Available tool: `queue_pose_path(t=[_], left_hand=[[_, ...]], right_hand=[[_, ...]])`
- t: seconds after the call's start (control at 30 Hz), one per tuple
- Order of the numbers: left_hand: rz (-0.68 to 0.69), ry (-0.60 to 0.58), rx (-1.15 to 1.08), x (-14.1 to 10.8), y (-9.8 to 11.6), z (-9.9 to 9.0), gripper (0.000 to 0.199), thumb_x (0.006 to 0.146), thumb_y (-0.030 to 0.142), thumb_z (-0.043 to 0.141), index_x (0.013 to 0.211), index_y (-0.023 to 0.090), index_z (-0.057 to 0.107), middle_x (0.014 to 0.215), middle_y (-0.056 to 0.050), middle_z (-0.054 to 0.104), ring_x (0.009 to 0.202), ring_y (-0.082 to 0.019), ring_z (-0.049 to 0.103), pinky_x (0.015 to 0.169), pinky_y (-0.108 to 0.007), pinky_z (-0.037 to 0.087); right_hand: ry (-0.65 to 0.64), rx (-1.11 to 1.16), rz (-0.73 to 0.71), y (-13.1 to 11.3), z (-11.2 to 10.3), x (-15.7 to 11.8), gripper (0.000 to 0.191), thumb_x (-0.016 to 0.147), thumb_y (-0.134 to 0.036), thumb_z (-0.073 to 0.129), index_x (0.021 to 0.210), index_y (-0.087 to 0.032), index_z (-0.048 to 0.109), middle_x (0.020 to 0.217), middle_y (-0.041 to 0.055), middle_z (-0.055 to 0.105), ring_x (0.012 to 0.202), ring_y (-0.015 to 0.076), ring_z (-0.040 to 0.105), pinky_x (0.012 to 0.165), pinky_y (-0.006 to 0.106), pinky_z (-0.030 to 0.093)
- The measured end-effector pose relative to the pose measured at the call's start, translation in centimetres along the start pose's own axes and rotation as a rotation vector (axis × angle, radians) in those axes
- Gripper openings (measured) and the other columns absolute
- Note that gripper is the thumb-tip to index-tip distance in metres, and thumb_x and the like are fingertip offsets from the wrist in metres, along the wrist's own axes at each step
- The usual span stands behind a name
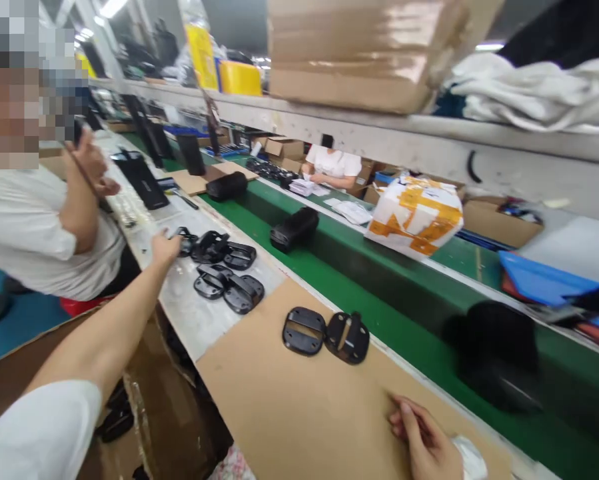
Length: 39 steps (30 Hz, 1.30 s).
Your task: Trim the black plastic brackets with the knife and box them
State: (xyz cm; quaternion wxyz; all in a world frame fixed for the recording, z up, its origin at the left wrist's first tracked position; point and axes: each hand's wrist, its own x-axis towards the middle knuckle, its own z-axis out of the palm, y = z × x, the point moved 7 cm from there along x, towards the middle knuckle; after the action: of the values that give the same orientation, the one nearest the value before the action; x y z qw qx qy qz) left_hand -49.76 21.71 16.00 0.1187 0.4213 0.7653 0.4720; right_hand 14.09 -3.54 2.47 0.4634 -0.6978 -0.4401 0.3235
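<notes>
My left hand [165,248] stretches far out over the bench, its fingers closed at a black plastic part [184,241] that is partly hidden. Right beside it lies a group of black, rounded plastic bases [229,273] with slots and holes, some overlapping. Two more such pieces, a flat slotted base [304,331] and one with a raised strap-like bar [348,338], lie side by side on the cardboard sheet [289,407]. Over the near right part of that sheet, my right hand [422,437] has its fingers curled together, with nothing visible in them.
A green conveyor belt [339,293] carries black cylindrical items [294,229] and a blurred black object [499,357]. At left sits a co-worker [54,227]; another person [333,167] works across the belt. A taped white package [416,217] stands beyond. Overhead, a shelf holds a carton [359,53].
</notes>
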Motion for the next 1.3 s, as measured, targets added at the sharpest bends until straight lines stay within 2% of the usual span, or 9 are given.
queue_pose_path(t=[0.17,0.3,0.43,0.53,0.63,0.77,0.9,1.1,1.3], left_hand=[[0.141,0.099,0.1,-2.6,6.8,1.1,0.027,0.088,0.019,0.057,0.114,0.013,0.061,0.125,-0.004,0.056,0.119,-0.019,0.048,0.112,-0.032,0.039],[0.501,-0.383,0.063,-11.8,16.4,7.7,0.034,0.097,0.042,0.049,0.109,0.015,0.066,0.1,0.001,0.07,0.094,-0.014,0.059,0.091,-0.024,0.045],[0.693,-0.953,0.227,-25.8,20.4,16.4,0.041,0.092,0.059,0.052,0.1,0.022,0.069,0.086,-0.004,0.074,0.079,-0.023,0.065,0.068,-0.027,0.042],[0.89,-1.072,0.422,-33.3,21.2,20.7,0.041,0.085,0.05,0.064,0.114,0.021,0.065,0.083,-0.009,0.073,0.075,-0.03,0.067,0.063,-0.03,0.039],[1.024,-1.068,0.387,-36.7,23.1,21.7,0.037,0.085,0.033,0.06,0.12,0.02,0.061,0.083,-0.01,0.072,0.076,-0.032,0.068,0.064,-0.032,0.04],[0.85,-1.111,-0.003,-36.9,25.5,20.0,0.037,0.09,0.027,0.05,0.125,0.022,0.059,0.082,-0.004,0.072,0.074,-0.025,0.067,0.067,-0.031,0.045],[0.491,-1.298,-0.467,-38.4,24.7,20.4,0.023,0.088,0.037,0.06,0.103,0.021,0.068,0.086,-0.004,0.073,0.081,-0.025,0.067,0.071,-0.031,0.05],[-0.03,-1.39,-0.736,-43.5,20.2,24.1,0.042,0.078,0.05,0.075,0.107,0.021,0.069,0.08,-0.003,0.069,0.07,-0.018,0.06,0.059,-0.026,0.046],[-0.123,-1.432,-0.733,-46.2,16.6,26.6,0.042,0.082,0.054,0.07,0.107,0.02,0.068,0.064,0.002,0.055,0.054,-0.013,0.045,0.049,-0.023,0.035]], right_hand=[[-0.002,0.017,-0.04,-0.8,0.5,-0.6,0.059,0.088,-0.07,0.062,0.101,-0.014,0.075,0.073,0.0069,0.071,0.063,0.0204,0.067,0.061,0.03,0.057],[-0.042,0.026,-0.042,-0.2,0.8,-0.9,0.051,0.095,-0.063,0.058,0.104,-0.015,0.074,0.077,0.0066,0.071,0.07,0.0202,0.067,0.067,0.029,0.055],[-0.089,0.027,-0.04,-1.2,0.9,-1.3,0.048,0.098,-0.06,0.055,0.107,-0.017,0.074,0.082,0.0071,0.073,0.075,0.0219,0.069,0.071,0.031,0.057],[-0.099,-0.067,-0.12,-4.1,-1.3,-2.2,0.041,0.099,-0.055,0.055,0.107,-0.02,0.075,0.093,0.0083,0.076,0.085,0.0239,0.072,0.08,0.033,0.059],[0.051,-0.301,-0.226,-5.8,-7.9,-4.0,0.033,0.098,-0.051,0.057,0.108,-0.025,0.076,0.111,0.0089,0.076,0.105,0.028,0.071,0.091,0.037,0.058],[0.246,-0.805,-0.283,-1.1,-19.3,-8.3,0.043,0.087,-0.048,0.055,0.119,-0.026,0.075,0.13,0.0127,0.068,0.118,0.0378,0.065,0.099,0.056,0.054],[0.176,-1.102,-0.227,6.6,-25.3,-12.0,0.045,0.077,-0.036,0.052,0.112,-0.024,0.078,0.126,0.0155,0.071,0.108,0.0394,0.07,0.09,0.058,0.058],[0.067,-0.926,-0.119,5.7,-24.2,-11.0,0.033,0.091,-0.045,0.049,0.087,-0.024,0.074,0.099,0.0098,0.075,0.091,0.0291,0.074,0.084,0.042,0.06],[0.303,-0.85,-0.19,1.1,-22.3,-9.6,0.043,0.094,-0.058,0.048,0.1,-0.024,0.074,0.111,0.0116,0.071,0.1,0.0302,0.071,0.088,0.041,0.057]])
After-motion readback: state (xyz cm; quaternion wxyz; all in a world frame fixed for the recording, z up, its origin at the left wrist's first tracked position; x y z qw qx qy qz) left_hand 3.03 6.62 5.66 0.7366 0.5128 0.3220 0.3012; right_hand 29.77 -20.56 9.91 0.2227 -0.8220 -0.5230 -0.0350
